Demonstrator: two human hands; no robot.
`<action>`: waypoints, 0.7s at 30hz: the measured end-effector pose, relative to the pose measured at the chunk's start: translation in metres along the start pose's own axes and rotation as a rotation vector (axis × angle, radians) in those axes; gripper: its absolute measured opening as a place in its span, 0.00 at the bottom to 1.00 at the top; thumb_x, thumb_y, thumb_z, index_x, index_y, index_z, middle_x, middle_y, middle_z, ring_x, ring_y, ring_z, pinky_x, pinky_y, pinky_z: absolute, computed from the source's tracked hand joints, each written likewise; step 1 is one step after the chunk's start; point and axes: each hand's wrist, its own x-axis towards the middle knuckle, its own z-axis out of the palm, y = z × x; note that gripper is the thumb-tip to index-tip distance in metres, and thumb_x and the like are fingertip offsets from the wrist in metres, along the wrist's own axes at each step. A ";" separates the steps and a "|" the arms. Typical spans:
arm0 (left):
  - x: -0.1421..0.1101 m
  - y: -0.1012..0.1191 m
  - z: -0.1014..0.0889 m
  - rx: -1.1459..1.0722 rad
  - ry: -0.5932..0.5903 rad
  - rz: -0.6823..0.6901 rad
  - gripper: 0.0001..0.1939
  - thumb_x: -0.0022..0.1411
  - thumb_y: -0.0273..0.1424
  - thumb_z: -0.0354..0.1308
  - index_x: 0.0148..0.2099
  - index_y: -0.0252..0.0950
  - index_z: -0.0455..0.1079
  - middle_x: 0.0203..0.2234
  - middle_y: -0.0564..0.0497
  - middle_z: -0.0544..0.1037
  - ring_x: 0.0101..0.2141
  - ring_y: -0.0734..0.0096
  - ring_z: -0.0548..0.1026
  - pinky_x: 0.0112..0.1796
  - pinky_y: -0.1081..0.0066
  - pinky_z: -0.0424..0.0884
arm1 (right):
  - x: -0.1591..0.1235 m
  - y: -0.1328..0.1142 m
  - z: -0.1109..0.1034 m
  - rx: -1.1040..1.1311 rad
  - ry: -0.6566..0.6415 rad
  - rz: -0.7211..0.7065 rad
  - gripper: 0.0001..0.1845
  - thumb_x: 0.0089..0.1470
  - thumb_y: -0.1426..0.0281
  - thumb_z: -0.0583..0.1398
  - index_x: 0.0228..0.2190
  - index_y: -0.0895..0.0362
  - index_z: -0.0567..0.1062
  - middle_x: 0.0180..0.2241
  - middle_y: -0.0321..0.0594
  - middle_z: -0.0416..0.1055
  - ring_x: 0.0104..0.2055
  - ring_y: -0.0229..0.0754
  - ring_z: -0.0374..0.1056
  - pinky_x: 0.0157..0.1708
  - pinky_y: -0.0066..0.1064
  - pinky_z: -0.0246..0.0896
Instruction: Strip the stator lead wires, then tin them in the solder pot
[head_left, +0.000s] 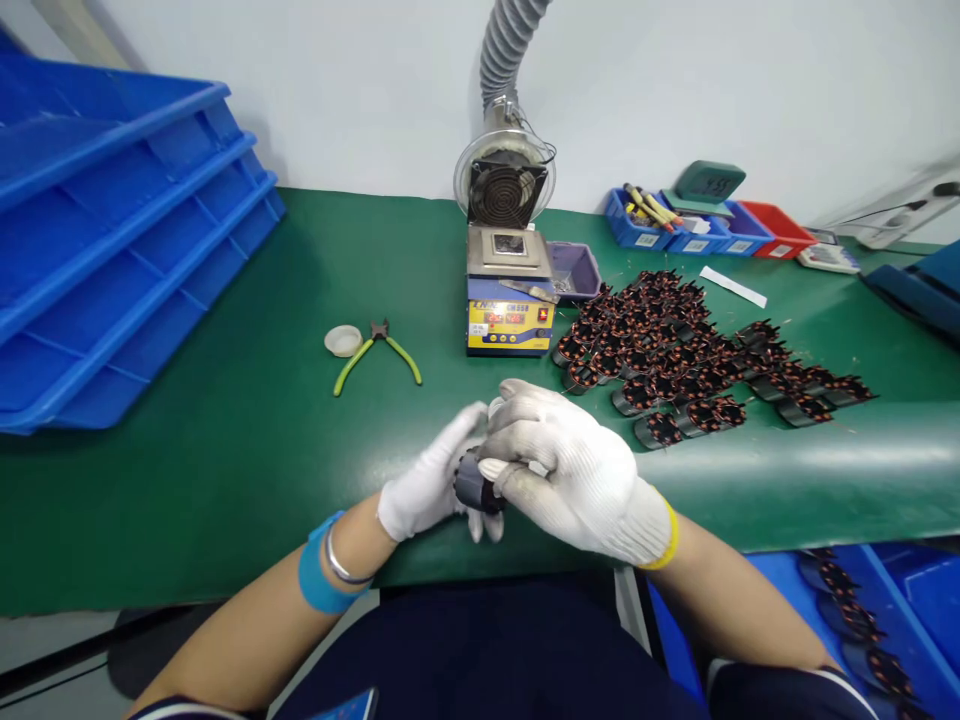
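Observation:
Near the table's front edge I hold a motor stator (471,482), a short dark grey cylinder with black toothed ends, between both gloved hands. My left hand (427,480) supports it from the left and beneath, its fingers partly hidden behind it. My right hand (577,465), in a white knitted glove with a yellow cuff, closes over the top right of the stator with thumb and fingers pinched together. What those fingertips grip on it is hidden. Many similar stators with copper windings (675,350) stand grouped on the table to the right.
A solder pot (510,290) with a yellow panel stands ahead under an exhaust hose (510,45). Green-handled cutters (379,350) and a small white dish (343,341) lie left of it. Stacked blue crates (135,240) rise at left. Small bins (705,235) line the back; a crate (892,600) holds stators lower right.

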 end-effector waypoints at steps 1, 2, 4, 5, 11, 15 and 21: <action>0.000 -0.003 0.002 0.040 -0.051 -0.046 0.22 0.63 0.48 0.54 0.35 0.32 0.74 0.16 0.51 0.73 0.16 0.68 0.72 0.19 0.71 0.69 | 0.001 0.000 -0.001 -0.062 -0.022 -0.014 0.08 0.58 0.72 0.57 0.30 0.57 0.76 0.31 0.40 0.75 0.40 0.44 0.72 0.58 0.50 0.63; -0.001 -0.004 0.004 0.053 -0.072 -0.030 0.18 0.63 0.44 0.56 0.36 0.33 0.74 0.17 0.51 0.75 0.17 0.68 0.73 0.20 0.71 0.70 | 0.002 0.001 -0.002 -0.131 -0.027 -0.023 0.08 0.58 0.72 0.57 0.30 0.57 0.76 0.31 0.42 0.74 0.40 0.45 0.71 0.58 0.52 0.63; -0.002 -0.001 0.007 -0.003 0.017 0.178 0.10 0.60 0.35 0.59 0.32 0.34 0.72 0.23 0.50 0.77 0.24 0.69 0.77 0.26 0.71 0.75 | 0.003 -0.001 -0.004 -0.259 -0.003 -0.045 0.09 0.57 0.72 0.56 0.30 0.58 0.76 0.30 0.43 0.74 0.39 0.46 0.71 0.57 0.55 0.62; -0.002 0.003 0.009 -0.063 0.114 0.334 0.09 0.58 0.32 0.59 0.27 0.35 0.69 0.22 0.51 0.76 0.26 0.70 0.77 0.30 0.72 0.76 | 0.005 -0.003 -0.006 -0.304 0.009 -0.061 0.09 0.57 0.72 0.56 0.30 0.58 0.76 0.30 0.43 0.74 0.38 0.46 0.71 0.57 0.55 0.62; 0.002 0.011 0.004 -0.121 0.243 0.333 0.14 0.57 0.43 0.61 0.29 0.38 0.68 0.18 0.55 0.71 0.25 0.69 0.75 0.30 0.69 0.75 | 0.013 -0.012 -0.014 -0.362 -0.013 -0.146 0.11 0.58 0.73 0.55 0.31 0.56 0.77 0.30 0.41 0.74 0.38 0.45 0.71 0.58 0.54 0.62; -0.003 -0.001 0.006 0.208 -0.098 0.104 0.25 0.49 0.55 0.64 0.32 0.37 0.71 0.23 0.50 0.76 0.24 0.63 0.76 0.27 0.64 0.76 | 0.006 -0.007 -0.010 -0.317 -0.020 -0.120 0.08 0.56 0.73 0.56 0.33 0.57 0.76 0.32 0.42 0.74 0.40 0.46 0.71 0.58 0.56 0.62; -0.005 -0.013 0.017 0.646 0.369 0.749 0.21 0.48 0.38 0.71 0.43 0.37 0.72 0.40 0.44 0.80 0.42 0.57 0.79 0.45 0.62 0.77 | -0.022 0.001 -0.005 0.150 0.281 0.153 0.04 0.57 0.74 0.59 0.32 0.55 0.74 0.32 0.38 0.74 0.40 0.42 0.73 0.57 0.50 0.66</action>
